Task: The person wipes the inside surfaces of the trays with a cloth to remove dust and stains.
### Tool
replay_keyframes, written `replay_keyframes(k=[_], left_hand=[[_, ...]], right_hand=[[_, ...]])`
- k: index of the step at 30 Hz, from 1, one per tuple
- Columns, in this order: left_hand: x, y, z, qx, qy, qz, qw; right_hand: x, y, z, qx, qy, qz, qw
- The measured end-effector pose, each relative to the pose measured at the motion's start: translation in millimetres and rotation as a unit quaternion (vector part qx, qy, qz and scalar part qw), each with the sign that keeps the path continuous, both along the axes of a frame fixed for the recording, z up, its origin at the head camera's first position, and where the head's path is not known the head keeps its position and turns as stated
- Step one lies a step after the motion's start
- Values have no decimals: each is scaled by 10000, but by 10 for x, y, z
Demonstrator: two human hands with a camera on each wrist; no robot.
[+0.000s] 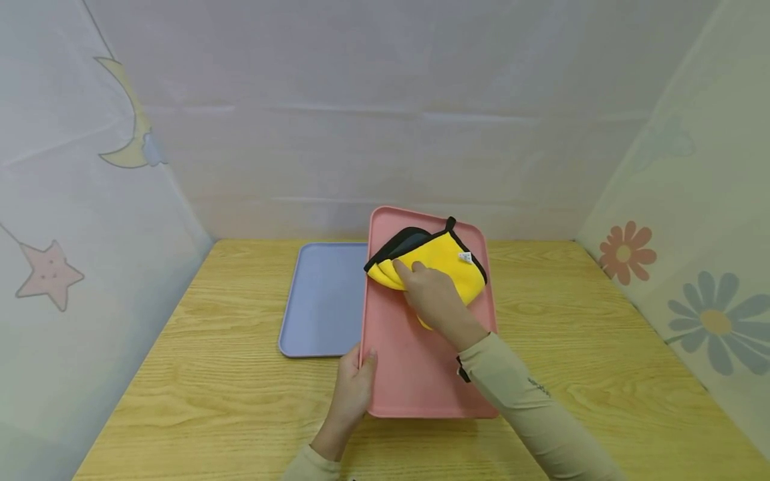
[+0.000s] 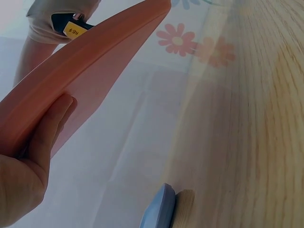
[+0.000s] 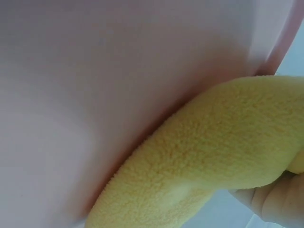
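A pink tray (image 1: pixel 415 374) is held tilted up off the table, its inner face toward me. My left hand (image 1: pixel 351 387) grips its lower left edge, thumb on the inside; in the left wrist view, fingers (image 2: pixel 52 123) lie against the tray's other side. On the tray's upper half my right hand (image 1: pixel 436 297) holds a yellow plush cleaning cloth (image 1: pixel 454 257) with black edging, a hanging loop and a small white label. The right wrist view shows the bunched cloth (image 3: pixel 204 147) against the tray's surface (image 3: pixel 95 71), with part of my right hand (image 3: pixel 280 199) behind it.
A light blue tray (image 1: pixel 325 300) lies flat on the wooden table (image 1: pixel 240 387), left of the pink tray and partly covered by it. White sheets (image 1: pixel 391 133) with printed flowers, a moon and a star stand around the table's back and sides.
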State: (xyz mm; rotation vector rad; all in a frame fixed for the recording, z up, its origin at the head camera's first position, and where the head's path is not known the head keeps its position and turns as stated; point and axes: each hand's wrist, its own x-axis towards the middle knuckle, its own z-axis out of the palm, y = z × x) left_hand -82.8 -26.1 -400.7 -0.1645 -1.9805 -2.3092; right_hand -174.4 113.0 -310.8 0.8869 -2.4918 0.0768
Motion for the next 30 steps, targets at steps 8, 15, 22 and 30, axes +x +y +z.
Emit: replay_keyframes(k=[8, 15, 22, 30], left_hand=[[-21, -9, 5, -118, -167, 32, 9998], [-17, -22, -9, 66, -192, 60, 9998], [-10, -26, 3, 134, -211, 93, 9996], [5, -41, 33, 227, -203, 163, 9994]], right_hand=[[-6, -34, -3, 340, 266, -124, 9990], [0, -12, -24, 654, 485, -226, 9964], [7, 83, -17, 875, 557, -182, 9944], [11, 187, -28, 1081, 487, -411, 9921]])
